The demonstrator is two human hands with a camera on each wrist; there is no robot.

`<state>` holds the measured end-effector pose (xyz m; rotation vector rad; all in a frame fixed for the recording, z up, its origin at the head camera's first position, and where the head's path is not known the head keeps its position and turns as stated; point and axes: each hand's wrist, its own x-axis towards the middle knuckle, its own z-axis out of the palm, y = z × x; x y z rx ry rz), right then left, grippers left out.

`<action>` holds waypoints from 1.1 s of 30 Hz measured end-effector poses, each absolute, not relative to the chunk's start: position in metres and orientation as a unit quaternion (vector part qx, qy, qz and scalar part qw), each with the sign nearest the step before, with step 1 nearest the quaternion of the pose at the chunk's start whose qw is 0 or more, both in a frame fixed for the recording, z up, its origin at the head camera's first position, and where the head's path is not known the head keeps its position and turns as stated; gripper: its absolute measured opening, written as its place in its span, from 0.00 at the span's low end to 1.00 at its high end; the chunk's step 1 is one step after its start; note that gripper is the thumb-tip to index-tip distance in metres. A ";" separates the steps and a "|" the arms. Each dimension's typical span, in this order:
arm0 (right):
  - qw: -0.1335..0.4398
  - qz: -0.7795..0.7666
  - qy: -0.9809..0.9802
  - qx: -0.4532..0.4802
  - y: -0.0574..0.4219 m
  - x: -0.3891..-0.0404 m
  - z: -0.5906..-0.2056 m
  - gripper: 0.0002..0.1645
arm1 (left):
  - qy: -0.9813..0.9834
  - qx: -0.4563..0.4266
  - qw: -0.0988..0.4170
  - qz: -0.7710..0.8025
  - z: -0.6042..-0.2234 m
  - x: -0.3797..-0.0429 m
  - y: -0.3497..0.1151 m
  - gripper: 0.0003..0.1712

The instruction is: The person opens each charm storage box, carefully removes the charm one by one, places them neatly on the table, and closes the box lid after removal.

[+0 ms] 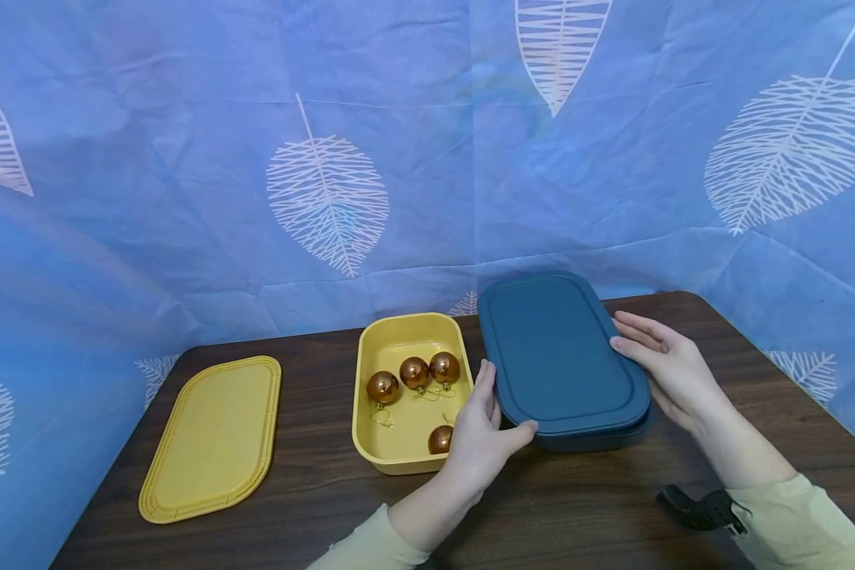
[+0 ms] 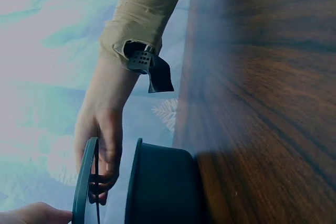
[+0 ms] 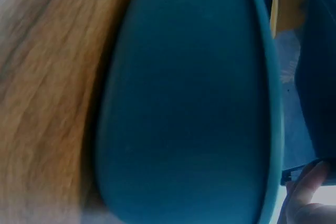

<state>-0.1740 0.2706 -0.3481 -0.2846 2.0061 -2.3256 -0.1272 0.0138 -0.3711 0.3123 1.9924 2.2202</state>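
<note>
A dark blue lid is held by both hands over a dark blue box. The left wrist view shows a gap between the lid and the box. My left hand grips the lid's near left edge, its thumb on top. On the right edge, my right hand pinches the lid with its thumb above and fingers beneath. Beside the left hand, a yellow box holds several shiny brown ball ornaments with thin loops. The lid covers the blue box's inside in the head view.
A yellow lid lies flat on the left of the dark wooden table. Blue cloth with white leaf prints hangs behind and at the sides. A black strap hangs from the right wrist.
</note>
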 end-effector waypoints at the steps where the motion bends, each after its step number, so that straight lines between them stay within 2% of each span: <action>1: 0.034 -0.758 0.645 -0.088 0.269 -0.174 -0.347 0.34 | 0.662 0.102 0.072 0.739 -0.370 -0.127 0.012 0.52; 14: 0.086 -0.784 0.609 -0.076 0.247 -0.176 -0.338 0.41 | 0.663 0.096 0.084 0.738 -0.364 -0.124 -0.012 0.52; 21: 0.100 -0.783 0.607 -0.090 0.232 -0.179 -0.336 0.31 | 0.678 0.093 0.074 0.725 -0.364 -0.123 -0.025 0.53; 26: 0.110 -0.791 0.591 -0.114 0.224 -0.178 -0.335 0.32 | 0.675 0.094 0.064 0.729 -0.362 -0.123 -0.032 0.54; 30: 0.136 -0.806 0.558 -0.141 0.220 -0.177 -0.337 0.31 | 0.680 0.091 0.065 0.725 -0.360 -0.123 -0.037 0.54; 33: 0.168 -0.822 0.508 -0.194 0.218 -0.178 -0.339 0.28 | 0.685 0.090 0.064 0.720 -0.360 -0.122 -0.042 0.53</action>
